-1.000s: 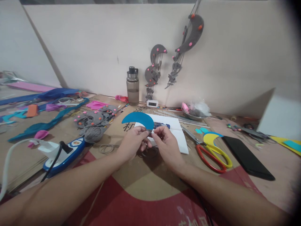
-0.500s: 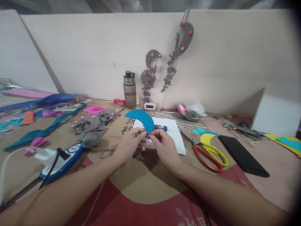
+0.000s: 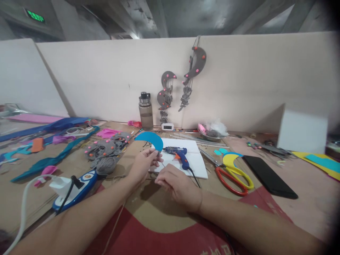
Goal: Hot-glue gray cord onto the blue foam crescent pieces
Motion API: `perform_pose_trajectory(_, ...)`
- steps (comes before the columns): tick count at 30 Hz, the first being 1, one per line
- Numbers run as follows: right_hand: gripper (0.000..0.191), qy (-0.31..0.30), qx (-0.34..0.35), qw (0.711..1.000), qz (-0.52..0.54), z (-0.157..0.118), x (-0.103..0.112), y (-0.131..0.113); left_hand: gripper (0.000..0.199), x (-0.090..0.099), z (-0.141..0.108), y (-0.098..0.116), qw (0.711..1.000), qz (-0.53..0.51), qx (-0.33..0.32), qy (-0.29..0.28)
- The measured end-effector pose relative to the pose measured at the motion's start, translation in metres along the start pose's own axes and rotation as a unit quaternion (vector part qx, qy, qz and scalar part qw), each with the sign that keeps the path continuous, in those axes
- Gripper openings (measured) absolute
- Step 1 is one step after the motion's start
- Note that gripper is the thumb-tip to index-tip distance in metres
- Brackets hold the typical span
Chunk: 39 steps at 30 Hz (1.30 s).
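Lying left of my left hand (image 3: 146, 161), the yarn (image 3: 106, 165) sits clear of the work. The crescent (image 3: 150, 138) stands just beyond that hand, its right horn pinched between thumb and fingers. Its free horn points left; the long axis slopes from there down to the pinched end, hollow facing the hand. A thin cord (image 3: 163, 164) runs toward my right hand (image 3: 175, 182), curled and apart from the left; whether it grips the cord, I cannot tell. I should pinch lightly, sparing the horn, and draw any slack gently. Beyond the right hand lies the glue gun (image 3: 182, 156).
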State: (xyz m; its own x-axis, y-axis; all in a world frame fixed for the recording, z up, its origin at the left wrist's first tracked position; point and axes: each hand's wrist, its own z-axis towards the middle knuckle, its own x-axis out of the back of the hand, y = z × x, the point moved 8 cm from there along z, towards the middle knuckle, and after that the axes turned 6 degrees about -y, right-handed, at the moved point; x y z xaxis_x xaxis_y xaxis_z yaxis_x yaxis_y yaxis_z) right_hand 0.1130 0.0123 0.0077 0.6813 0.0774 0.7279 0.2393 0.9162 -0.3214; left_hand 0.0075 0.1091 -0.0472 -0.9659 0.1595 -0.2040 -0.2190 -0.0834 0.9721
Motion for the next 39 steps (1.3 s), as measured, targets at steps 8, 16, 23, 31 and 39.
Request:
perform_pose_trajectory(8, 0.010, 0.006, 0.027, 1.000, -0.010, -0.002, -0.008, 0.000, 0.030, 0.006, 0.011, -0.014, 0.999, 0.038, -0.022, -0.018)
perform_pose_trajectory(16, 0.005, 0.031, 0.030, 0.999, -0.024, -0.002, -0.011, 0.007, 0.031, 0.014, 0.019, -0.025, 1.000, 0.005, -0.002, 0.012)
perform_pose_trajectory(23, 0.011, 0.039, 0.042, 0.998, -0.026, -0.002, -0.010, 0.009, 0.030, 0.011, 0.014, -0.019, 1.000, 0.008, 0.000, 0.016)
perform_pose_trajectory(31, 0.013, 0.016, 0.031, 0.999, -0.028, 0.000, -0.011, 0.009, 0.029, 0.010, 0.012, -0.015, 1.000, 0.002, 0.004, 0.014)
perform_pose_trajectory(39, 0.013, -0.002, 0.023, 1.000, -0.008, -0.001, -0.012, 0.010, 0.028, 0.011, 0.011, -0.015, 1.000, -0.008, 0.012, 0.019)
